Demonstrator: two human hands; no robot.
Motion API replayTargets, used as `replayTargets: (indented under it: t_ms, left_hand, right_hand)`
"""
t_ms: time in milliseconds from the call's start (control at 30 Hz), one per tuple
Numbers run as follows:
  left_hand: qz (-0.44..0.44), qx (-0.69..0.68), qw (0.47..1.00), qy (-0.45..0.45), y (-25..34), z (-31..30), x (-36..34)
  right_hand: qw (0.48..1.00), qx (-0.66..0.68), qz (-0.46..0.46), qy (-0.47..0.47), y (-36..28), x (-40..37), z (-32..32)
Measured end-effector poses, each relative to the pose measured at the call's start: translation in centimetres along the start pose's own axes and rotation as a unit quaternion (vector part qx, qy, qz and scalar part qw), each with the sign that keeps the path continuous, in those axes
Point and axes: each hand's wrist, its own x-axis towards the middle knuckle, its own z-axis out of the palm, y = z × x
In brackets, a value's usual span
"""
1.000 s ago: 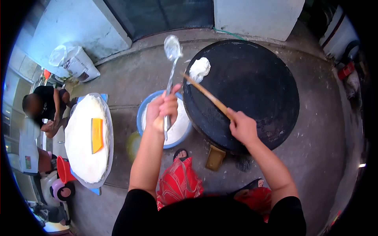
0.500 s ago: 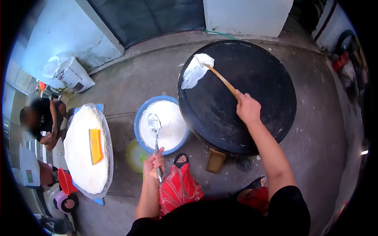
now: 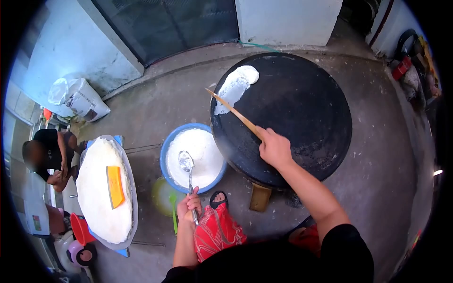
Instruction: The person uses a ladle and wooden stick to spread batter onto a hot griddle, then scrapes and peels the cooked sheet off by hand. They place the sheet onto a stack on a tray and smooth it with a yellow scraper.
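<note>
My right hand point(image 3: 276, 148) is closed round the handle of a wooden spatula point(image 3: 243, 119), above the large round black griddle point(image 3: 297, 108). The spatula's tip reaches past the griddle's left edge. A smear of white batter point(image 3: 236, 87) lies on the griddle's upper left, thicker at its top end. My left hand point(image 3: 189, 206) grips a long-handled metal spoon point(image 3: 187, 162). The spoon's batter-coated bowl is over the white batter point(image 3: 200, 146) in a blue basin point(image 3: 164, 162).
To the left, a stack of thin white sheets point(image 3: 101, 198) bears an orange scraper point(image 3: 114, 186). A person point(image 3: 52, 153) sits beyond it. A white sack point(image 3: 85, 99) stands by the wall. A yellow-green container point(image 3: 163, 198) is beside the basin, and a brown block point(image 3: 259, 197) is under the griddle.
My right hand has moved left and down, and the spatula's tip has come off the thick batter toward the griddle's left edge. The left hand still holds the spoon over the basin.
</note>
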Motion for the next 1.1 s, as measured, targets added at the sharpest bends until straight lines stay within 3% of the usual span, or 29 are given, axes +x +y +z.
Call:
replayTargets:
  t_ms: [33,133,267,300,367,433,500,567,600,633,700,733,833,900,967,1000,1100]
  left_hand:
    - [0.001,-0.012,1.0,0.002,0.0,-0.2,-0.2]
    - [-0.003,-0.001,1.0,0.01,0.3,-0.4,-0.2]
    - [-0.022,-0.007,1.0,0.0,1.2,-0.9,0.1]
    - [-0.028,-0.006,1.0,-0.004,1.0,-0.6,0.4]
    - [0.01,-0.004,0.999,0.03,0.7,-0.3,0.1]
    - [0.015,-0.004,0.999,0.04,0.7,-0.4,0.0]
    - [0.0,0.012,0.999,0.03,1.2,-0.5,0.1]
    - [0.011,0.02,0.999,0.031,1.1,-0.5,0.0]
    - [0.028,0.025,0.999,0.034,1.0,-0.4,0.3]
    - [0.026,0.026,0.999,0.031,0.8,-0.3,0.5]
    - [0.027,0.025,0.999,0.035,0.8,-0.5,0.3]
    - [0.028,0.028,0.998,0.04,0.9,-0.6,0.1]
    - [-0.011,0.005,1.0,0.018,1.5,-0.7,0.2]
    - [-0.018,-0.006,1.0,0.015,2.1,-1.4,0.6]
    - [-0.017,0.001,1.0,0.015,2.2,-1.5,1.1]
    - [-0.007,0.01,1.0,0.023,2.3,-1.6,1.1]
    - [0.0,0.02,0.999,0.036,1.9,-1.2,0.6]
  right_hand:
    - [0.995,-0.091,-0.014,-0.029,0.3,1.0,0.5]
    - [0.984,-0.17,0.025,0.052,4.9,4.9,-0.6]
    - [0.985,0.087,0.151,0.009,2.7,1.5,-0.1]
    - [0.997,0.059,0.048,0.015,1.9,0.1,0.0]
    - [0.995,-0.085,0.052,-0.017,3.2,1.3,0.0]
    - [0.984,-0.145,0.097,0.034,7.1,3.9,-0.8]
    - [0.981,-0.092,0.17,0.005,6.6,4.6,-1.6]
    - [0.981,0.042,0.179,0.056,4.5,3.3,-0.1]
    - [0.985,0.072,0.153,0.038,1.9,2.5,-1.0]
    - [0.996,0.033,0.078,0.023,0.9,2.3,-0.3]
    - [0.99,-0.125,0.051,-0.028,2.0,4.4,0.2]
    - [0.982,-0.178,0.066,0.014,4.1,5.7,0.0]
    - [0.977,-0.131,0.167,0.021,7.7,6.1,-1.8]
    - [0.974,0.019,0.22,0.041,6.6,4.1,-0.4]
    - [0.996,-0.01,0.079,0.037,3.0,1.3,-0.5]
    - [0.996,-0.011,0.08,0.038,3.8,1.8,-0.4]
    - [0.968,-0.191,0.161,0.009,8.6,4.4,-1.7]
